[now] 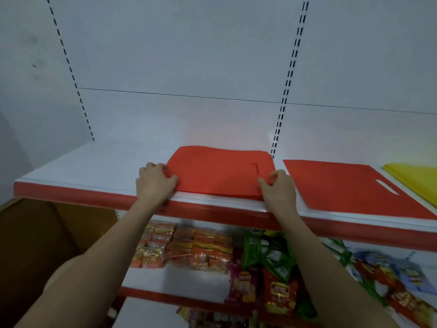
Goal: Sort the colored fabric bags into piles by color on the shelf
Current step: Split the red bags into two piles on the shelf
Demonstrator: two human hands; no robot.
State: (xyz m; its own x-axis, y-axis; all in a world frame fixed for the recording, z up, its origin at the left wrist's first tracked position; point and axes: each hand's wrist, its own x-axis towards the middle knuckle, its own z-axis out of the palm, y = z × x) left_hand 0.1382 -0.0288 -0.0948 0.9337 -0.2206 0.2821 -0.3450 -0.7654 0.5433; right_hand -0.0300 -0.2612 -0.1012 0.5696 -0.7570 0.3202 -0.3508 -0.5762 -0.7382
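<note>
Both hands grip my red stack (220, 172) (near corners) — left hand (155, 183), right hand (277, 189); beyond the right, another red bag (350, 188) — then yellow bags (416, 178).

On the white shelf (94, 166) lies a stack of red bags (220, 171). The left hand (155, 183) grips its near left corner and the right hand (279, 188) its near right corner. Just beside it lies another red bag (350, 185), then yellow bags (416, 178). Snack packets (236, 261) fill the lower shelf.
</note>
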